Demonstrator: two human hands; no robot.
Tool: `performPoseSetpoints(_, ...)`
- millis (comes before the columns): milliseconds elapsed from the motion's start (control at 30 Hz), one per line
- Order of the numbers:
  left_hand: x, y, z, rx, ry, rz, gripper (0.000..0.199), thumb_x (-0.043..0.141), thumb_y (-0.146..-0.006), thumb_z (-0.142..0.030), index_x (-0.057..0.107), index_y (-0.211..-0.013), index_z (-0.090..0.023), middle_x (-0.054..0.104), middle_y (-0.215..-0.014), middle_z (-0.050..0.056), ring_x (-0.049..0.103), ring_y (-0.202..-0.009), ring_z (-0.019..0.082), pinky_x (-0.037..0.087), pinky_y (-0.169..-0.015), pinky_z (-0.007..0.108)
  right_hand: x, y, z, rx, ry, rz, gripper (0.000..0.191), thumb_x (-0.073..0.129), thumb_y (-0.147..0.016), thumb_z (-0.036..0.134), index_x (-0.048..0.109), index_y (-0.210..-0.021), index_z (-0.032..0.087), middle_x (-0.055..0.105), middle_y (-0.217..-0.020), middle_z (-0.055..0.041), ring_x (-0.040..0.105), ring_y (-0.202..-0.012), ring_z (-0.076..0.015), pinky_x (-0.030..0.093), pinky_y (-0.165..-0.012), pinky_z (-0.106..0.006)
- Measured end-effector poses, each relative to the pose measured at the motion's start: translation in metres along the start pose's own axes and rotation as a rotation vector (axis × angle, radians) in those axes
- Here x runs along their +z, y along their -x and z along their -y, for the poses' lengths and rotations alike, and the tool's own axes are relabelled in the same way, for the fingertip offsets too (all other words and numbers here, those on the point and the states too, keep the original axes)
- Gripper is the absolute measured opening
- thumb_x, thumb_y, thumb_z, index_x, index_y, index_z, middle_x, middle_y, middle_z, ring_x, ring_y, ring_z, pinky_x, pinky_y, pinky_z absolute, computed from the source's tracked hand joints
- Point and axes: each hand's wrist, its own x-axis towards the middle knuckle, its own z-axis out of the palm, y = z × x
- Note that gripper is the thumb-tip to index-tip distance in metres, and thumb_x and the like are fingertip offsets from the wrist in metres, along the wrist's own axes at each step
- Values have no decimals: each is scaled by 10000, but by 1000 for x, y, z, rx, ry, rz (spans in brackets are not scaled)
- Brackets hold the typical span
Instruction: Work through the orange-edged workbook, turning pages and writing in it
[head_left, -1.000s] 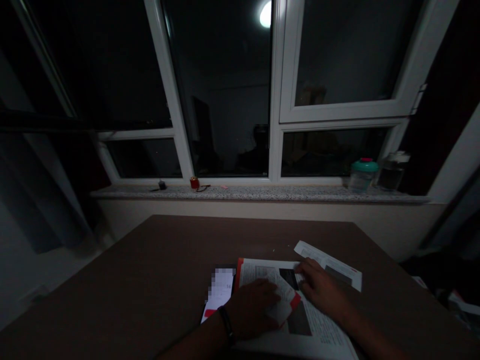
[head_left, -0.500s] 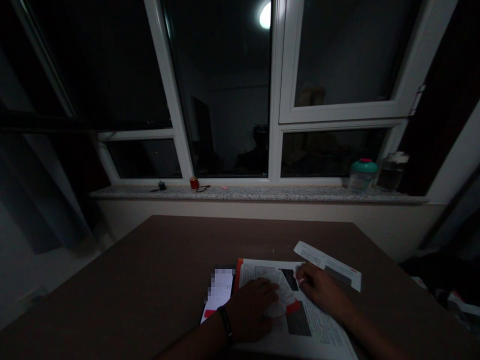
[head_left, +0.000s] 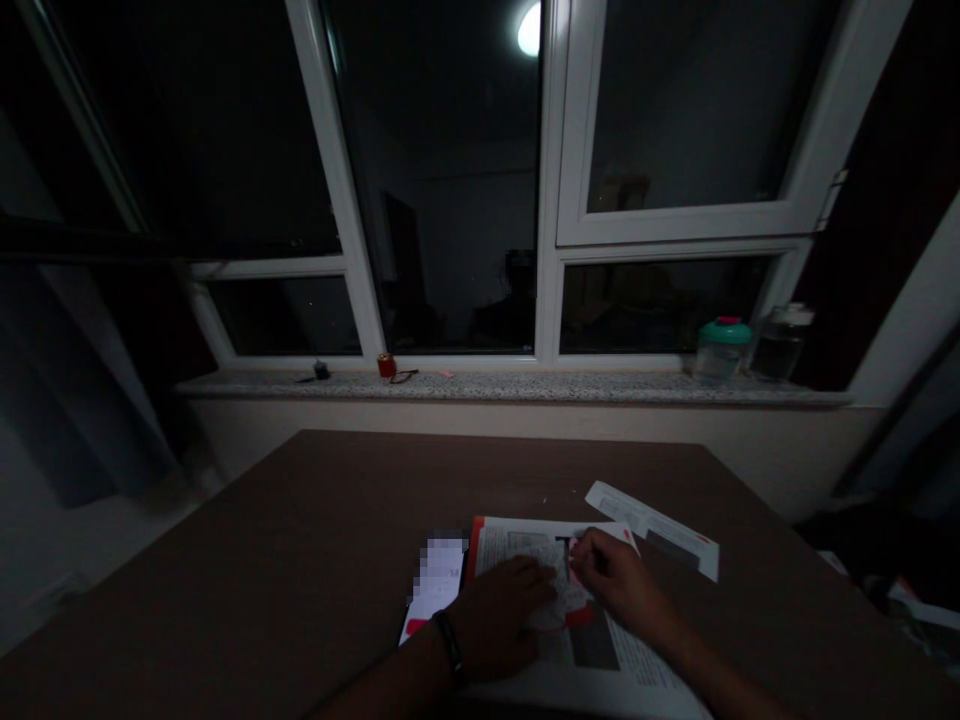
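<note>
A printed magazine or booklet (head_left: 540, 680) with an orange-red edge lies on the table. My left hand (head_left: 501, 612), with a dark band at the wrist, rests on it, fingers stretched out over a small pale piece of paper (head_left: 546, 610) that bears a red patch. My right hand (head_left: 616, 578) is closed in a pinch over the page's upper right. At its fingertips shows a small pink thing (head_left: 575, 562), too dim to name. Left of the magazine lies a phone (head_left: 439, 580) with its screen lit.
A cut strip of printed paper (head_left: 660, 525) lies on the brown table (head_left: 360, 500), right of the magazine. On the window sill (head_left: 510, 386) stand a teal-lidded jar (head_left: 721, 350), a clear container (head_left: 780, 345), a red item (head_left: 386, 365) and a small dark bottle (head_left: 321, 370).
My right hand has moved left across the page, toward my left hand, and the pink thing at its fingertips shows more. My left hand has stayed almost still.
</note>
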Motion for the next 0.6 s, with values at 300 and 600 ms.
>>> performPoseSetpoints(300, -6, -2, -4, 2, 40, 18, 505, 554, -722, -168, 504, -1220, -235, 495, -1373, 61, 387, -1304, 271, 305, -1077, 405, 7, -1, 10, 3, 97, 46, 126, 612, -778, 209, 508, -706, 209, 569, -693, 29, 542, -657, -149, 379, -595, -226)
performPoseSetpoints(600, -5, -3, -2, 24, 43, 25, 593, 570, -719, -182, 454, -1299, -221, 472, -1396, 66, 391, -1290, 264, 294, -1084, 384, 11, 9, 6, 6, 9, 220, 191, 600, -693, 106, 441, -662, 208, 496, -643, 62, 494, -611, -113, 328, -538, -192)
